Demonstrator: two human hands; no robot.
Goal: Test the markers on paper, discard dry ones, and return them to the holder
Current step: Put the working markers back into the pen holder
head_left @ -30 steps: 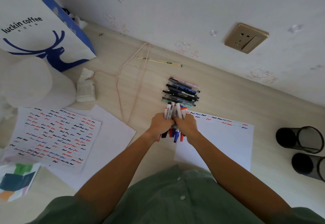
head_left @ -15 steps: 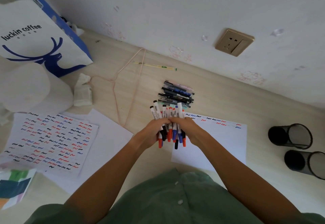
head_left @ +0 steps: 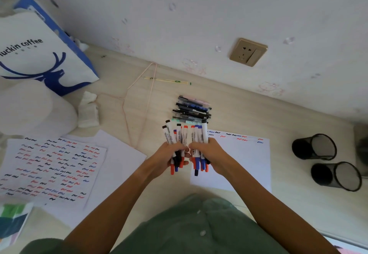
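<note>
I see my left hand curled around one bundle of markers and my right hand gripping a second bundle, both held upright over the near left corner of the test paper. Just beyond that paper's far edge lies a pile of pens on the tabletop. Two black mesh holders lie tipped over to the paper's right.
</note>
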